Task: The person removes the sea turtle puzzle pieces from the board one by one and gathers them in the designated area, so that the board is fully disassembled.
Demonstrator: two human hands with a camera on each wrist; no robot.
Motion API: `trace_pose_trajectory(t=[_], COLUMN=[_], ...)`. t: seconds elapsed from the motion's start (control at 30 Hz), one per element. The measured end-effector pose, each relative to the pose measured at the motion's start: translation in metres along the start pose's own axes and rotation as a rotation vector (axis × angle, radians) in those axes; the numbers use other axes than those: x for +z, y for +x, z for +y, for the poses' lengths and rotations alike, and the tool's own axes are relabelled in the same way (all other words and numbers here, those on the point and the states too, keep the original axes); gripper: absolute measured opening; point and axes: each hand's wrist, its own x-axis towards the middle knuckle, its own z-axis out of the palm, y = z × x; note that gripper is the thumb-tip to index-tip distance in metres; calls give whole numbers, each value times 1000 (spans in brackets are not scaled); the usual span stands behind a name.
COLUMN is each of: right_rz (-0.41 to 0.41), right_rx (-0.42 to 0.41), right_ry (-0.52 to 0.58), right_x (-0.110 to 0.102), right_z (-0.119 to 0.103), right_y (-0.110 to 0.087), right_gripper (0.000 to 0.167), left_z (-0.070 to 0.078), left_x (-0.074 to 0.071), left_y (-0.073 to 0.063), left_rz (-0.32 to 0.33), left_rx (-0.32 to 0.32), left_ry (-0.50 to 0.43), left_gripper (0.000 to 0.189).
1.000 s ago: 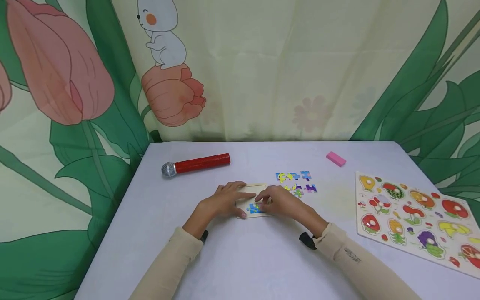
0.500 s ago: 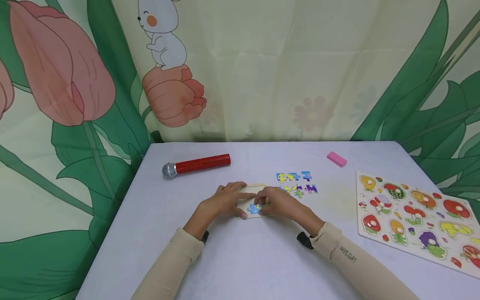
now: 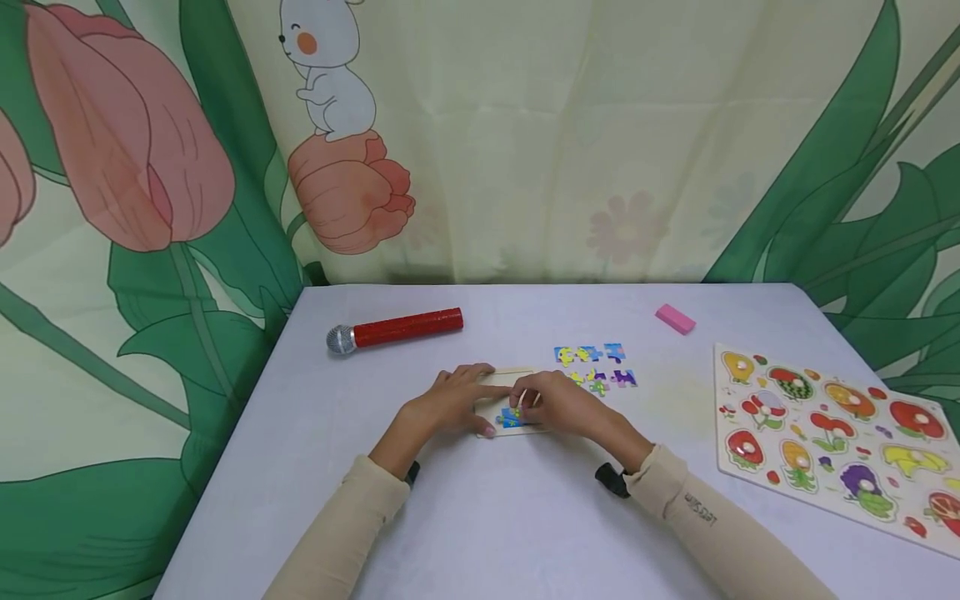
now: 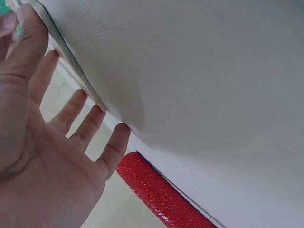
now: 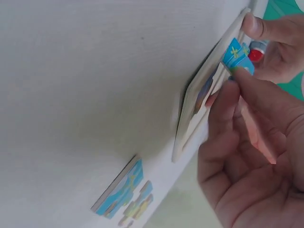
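My left hand (image 3: 446,404) rests on the left side of a small pale wooden puzzle tray (image 3: 489,408), fingers spread. In the left wrist view the thumb (image 4: 33,35) touches the tray's near edge, while the other fingertips lie along its side. My right hand (image 3: 558,404) bends over the tray from the right. Between its thumb and finger it pinches a blue jigsaw piece (image 5: 237,56) with yellow marks, tilted over the tray in the right wrist view. My right fingers hide part of the tray and piece in the head view.
Several loose jigsaw pieces (image 3: 592,354) lie in two rows beyond my right hand. A red microphone (image 3: 405,327) lies at the back left, a pink block (image 3: 675,319) at the back right. A white fruit puzzle board (image 3: 825,442) covers the table's right side.
My right fingers shift slightly over the blue jigsaw piece on the tray. My left hand keeps its place. The head view drifts a little.
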Motion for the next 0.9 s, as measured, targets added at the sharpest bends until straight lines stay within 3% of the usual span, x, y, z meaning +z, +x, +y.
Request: trace_pose_trajectory(t=[0.27,0.63,0.9], right_rz=[9,-60,-66], right_rx=[36,288,424], right_ry=[142,168,156], right_x=[-19,-70,-78], right_z=[13,51,69], right_y=[-11,-51,-70], right_gripper=[12,12,14], left_z=[0,3,3], left_x=[1,1,2], left_y=[1,-1,-1], left_rz=[-7,3,10], left_rx=[-10,-19,-18], left_ry=[7,0,0], left_gripper=[71,71,70])
